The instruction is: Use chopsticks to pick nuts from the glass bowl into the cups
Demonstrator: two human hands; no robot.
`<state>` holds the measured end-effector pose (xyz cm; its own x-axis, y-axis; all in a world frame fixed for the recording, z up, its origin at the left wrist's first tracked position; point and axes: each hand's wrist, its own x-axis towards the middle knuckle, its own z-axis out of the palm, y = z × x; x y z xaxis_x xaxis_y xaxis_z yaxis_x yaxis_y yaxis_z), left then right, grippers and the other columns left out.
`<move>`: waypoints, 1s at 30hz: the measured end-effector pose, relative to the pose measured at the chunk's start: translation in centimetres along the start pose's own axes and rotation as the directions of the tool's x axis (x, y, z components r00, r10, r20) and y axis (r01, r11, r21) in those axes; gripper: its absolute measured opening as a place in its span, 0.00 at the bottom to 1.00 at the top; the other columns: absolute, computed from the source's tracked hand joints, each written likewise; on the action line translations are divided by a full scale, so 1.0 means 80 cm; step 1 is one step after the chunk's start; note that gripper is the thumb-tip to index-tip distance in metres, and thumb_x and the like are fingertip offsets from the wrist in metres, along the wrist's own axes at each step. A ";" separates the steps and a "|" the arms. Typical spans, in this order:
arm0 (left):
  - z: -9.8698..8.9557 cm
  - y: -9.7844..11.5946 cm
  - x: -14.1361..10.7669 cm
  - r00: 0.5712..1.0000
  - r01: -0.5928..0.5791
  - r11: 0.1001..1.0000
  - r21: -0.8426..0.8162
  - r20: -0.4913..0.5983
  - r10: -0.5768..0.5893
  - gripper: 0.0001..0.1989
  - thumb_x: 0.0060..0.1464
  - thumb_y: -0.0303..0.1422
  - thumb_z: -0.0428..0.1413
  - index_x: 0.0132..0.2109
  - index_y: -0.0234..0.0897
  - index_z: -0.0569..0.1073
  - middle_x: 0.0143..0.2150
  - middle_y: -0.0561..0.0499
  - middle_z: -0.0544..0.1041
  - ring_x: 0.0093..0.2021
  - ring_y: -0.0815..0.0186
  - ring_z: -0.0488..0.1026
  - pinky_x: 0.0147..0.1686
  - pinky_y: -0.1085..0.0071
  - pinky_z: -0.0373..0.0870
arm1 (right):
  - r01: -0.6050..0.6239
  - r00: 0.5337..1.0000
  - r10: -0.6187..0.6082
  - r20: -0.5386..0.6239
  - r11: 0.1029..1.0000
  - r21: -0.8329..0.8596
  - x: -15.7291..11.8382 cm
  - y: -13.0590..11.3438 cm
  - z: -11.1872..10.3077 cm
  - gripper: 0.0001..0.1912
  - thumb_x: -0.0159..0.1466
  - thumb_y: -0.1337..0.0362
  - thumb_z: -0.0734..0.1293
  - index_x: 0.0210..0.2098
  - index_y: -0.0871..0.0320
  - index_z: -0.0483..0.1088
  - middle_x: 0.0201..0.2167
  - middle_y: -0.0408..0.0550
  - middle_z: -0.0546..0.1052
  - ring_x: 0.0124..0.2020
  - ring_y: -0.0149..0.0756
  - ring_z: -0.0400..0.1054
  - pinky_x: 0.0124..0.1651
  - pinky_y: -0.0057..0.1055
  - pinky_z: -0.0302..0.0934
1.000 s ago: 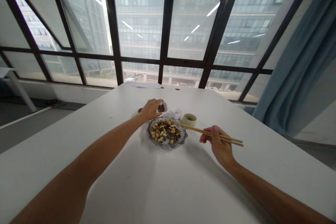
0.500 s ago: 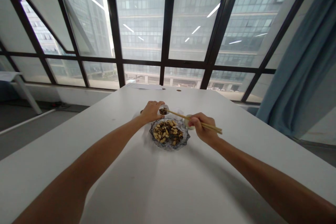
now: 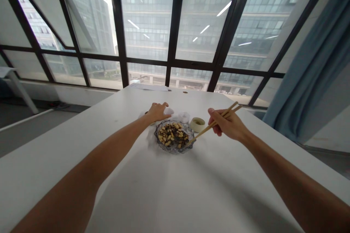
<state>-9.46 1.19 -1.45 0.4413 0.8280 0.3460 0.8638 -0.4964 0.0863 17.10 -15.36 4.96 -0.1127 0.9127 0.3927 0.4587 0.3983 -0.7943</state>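
Observation:
My left hand (image 3: pixel 159 112) is closed around a small white cup (image 3: pixel 169 111) behind the glass bowl; the cup's opening is turned out of sight. In my right hand (image 3: pixel 227 123) I grip a pair of chopsticks (image 3: pixel 205 130), slanting down to the left. Their tips reach the right side of the scalloped glass bowl (image 3: pixel 166 148). Peanuts and dark seeds (image 3: pixel 170 135) lie mixed in that bowl; whether the tips pinch anything is too small to tell. A pale, round, hollow thing (image 3: pixel 197 124), like a small bowl or tape roll, stands between the bowl and my right hand.
Another whitish object (image 3: pixel 184 117) sits behind the bowl, its kind unclear. Part of a dark-edged thing (image 3: pixel 146 113) shows beside my left wrist. Papers (image 3: pixel 149 87) lie at the far end of the white table (image 3: pixel 131 193), before windows. A blue curtain (image 3: pixel 303 69) hangs at right.
The chopsticks have left the small cup and moved down right to the glass bowl, as my right hand shifted right. The cup has tilted, so the seeds in it no longer show.

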 end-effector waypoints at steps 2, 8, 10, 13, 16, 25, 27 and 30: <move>0.003 -0.003 0.002 0.998 0.035 0.999 0.006 0.056 -0.036 0.30 0.58 0.50 0.59 0.60 0.38 0.66 0.53 0.42 0.81 0.58 0.49 0.74 0.62 0.54 0.58 | -0.026 0.995 0.028 0.098 0.999 -0.025 -0.001 -0.008 0.000 0.37 0.59 0.30 0.63 0.19 0.59 0.70 0.08 0.44 0.67 0.08 0.29 0.59 0.11 0.24 0.51; 0.013 -0.026 -0.020 0.998 0.034 0.999 0.034 -0.054 -0.032 0.30 0.62 0.52 0.52 0.62 0.37 0.66 0.59 0.40 0.76 0.60 0.50 0.71 0.61 0.53 0.59 | -0.001 0.984 0.001 0.177 1.000 -0.002 0.012 0.007 0.042 0.36 0.57 0.28 0.64 0.23 0.58 0.69 0.14 0.46 0.72 0.14 0.31 0.67 0.16 0.25 0.60; 0.018 -0.036 -0.035 0.991 0.041 0.999 0.020 -0.130 -0.038 0.27 0.64 0.51 0.50 0.61 0.37 0.68 0.59 0.40 0.76 0.61 0.50 0.70 0.61 0.53 0.59 | 0.035 0.992 -0.036 0.124 0.999 0.009 0.016 0.018 0.052 0.36 0.58 0.28 0.63 0.23 0.58 0.69 0.15 0.46 0.73 0.15 0.31 0.67 0.17 0.25 0.60; 0.027 -0.047 -0.057 0.967 0.099 0.993 -0.068 -0.229 -0.112 0.25 0.65 0.48 0.50 0.61 0.37 0.68 0.62 0.40 0.73 0.63 0.49 0.68 0.61 0.52 0.61 | 0.082 0.997 -0.081 -0.019 0.996 0.040 0.014 0.024 0.055 0.35 0.60 0.30 0.63 0.24 0.58 0.69 0.15 0.47 0.73 0.16 0.31 0.68 0.19 0.26 0.61; 0.040 -0.055 -0.073 0.934 0.194 0.961 -0.197 -0.262 -0.243 0.26 0.65 0.47 0.51 0.63 0.37 0.65 0.64 0.39 0.71 0.65 0.49 0.66 0.61 0.52 0.63 | 0.084 0.994 -0.075 -0.084 0.991 0.108 0.003 0.012 0.054 0.34 0.62 0.31 0.62 0.24 0.58 0.70 0.14 0.45 0.71 0.14 0.30 0.65 0.18 0.26 0.60; 0.067 -0.062 -0.083 0.885 0.292 0.832 -0.471 -0.197 -0.422 0.34 0.60 0.50 0.57 0.65 0.34 0.61 0.60 0.35 0.74 0.58 0.51 0.74 0.57 0.56 0.69 | 0.088 0.987 -0.086 0.138 0.996 -0.008 -0.008 0.016 0.066 0.30 0.65 0.38 0.65 0.23 0.58 0.70 0.18 0.48 0.76 0.19 0.34 0.71 0.22 0.29 0.65; 0.068 -0.061 -0.084 0.886 0.297 0.834 -0.466 -0.192 -0.423 0.34 0.60 0.50 0.57 0.65 0.35 0.61 0.59 0.35 0.75 0.57 0.51 0.75 0.57 0.55 0.69 | 0.116 0.992 -0.113 0.058 0.993 -0.037 -0.004 0.026 0.059 0.30 0.66 0.38 0.63 0.23 0.57 0.70 0.18 0.48 0.75 0.19 0.34 0.71 0.23 0.29 0.65; 0.067 -0.060 -0.085 0.886 0.295 0.840 -0.455 -0.199 -0.419 0.33 0.60 0.51 0.56 0.64 0.36 0.61 0.59 0.35 0.75 0.58 0.49 0.74 0.57 0.55 0.69 | 0.123 0.989 -0.123 -0.083 0.992 0.000 0.000 0.033 0.049 0.30 0.66 0.38 0.63 0.25 0.57 0.72 0.16 0.47 0.74 0.17 0.34 0.69 0.21 0.30 0.64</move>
<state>-15.34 -0.67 -9.26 -0.0197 0.8895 0.4566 0.7456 -0.2912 0.5994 14.84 -13.94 1.08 -0.0942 0.8462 0.5245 0.4412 0.5078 -0.7400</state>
